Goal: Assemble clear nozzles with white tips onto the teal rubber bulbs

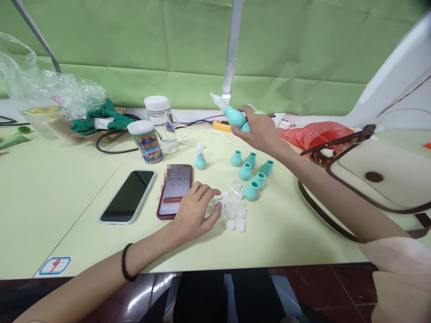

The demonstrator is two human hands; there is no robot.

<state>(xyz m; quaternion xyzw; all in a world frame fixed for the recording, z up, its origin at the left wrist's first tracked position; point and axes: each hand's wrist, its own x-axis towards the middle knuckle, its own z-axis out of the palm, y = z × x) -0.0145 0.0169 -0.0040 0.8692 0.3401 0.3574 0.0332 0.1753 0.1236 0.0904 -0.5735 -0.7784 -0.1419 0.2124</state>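
My right hand (257, 128) is raised above the back of the table, wrapped round a teal nasal aspirator (235, 116) with a clear pointed tip aimed up and left. Part of its bulb is hidden by my fingers. My left hand (197, 208) hovers low over a pile of small translucent plastic pieces (230, 210), thumb and index finger apart. Several teal bulbs (251, 190) stand with open necks right of the pile. Behind my left hand, one bulb with a clear piece on top (200, 160) stands by itself.
A red-cased phone (175, 190) showing a timer lies under my left hand's edge, beside a second phone (128, 197). A paper cup (145, 141) and a water bottle (161, 123) stand behind. A cream handbag (377, 175) and red plastic bag (313, 134) lie right; cables run along the back.
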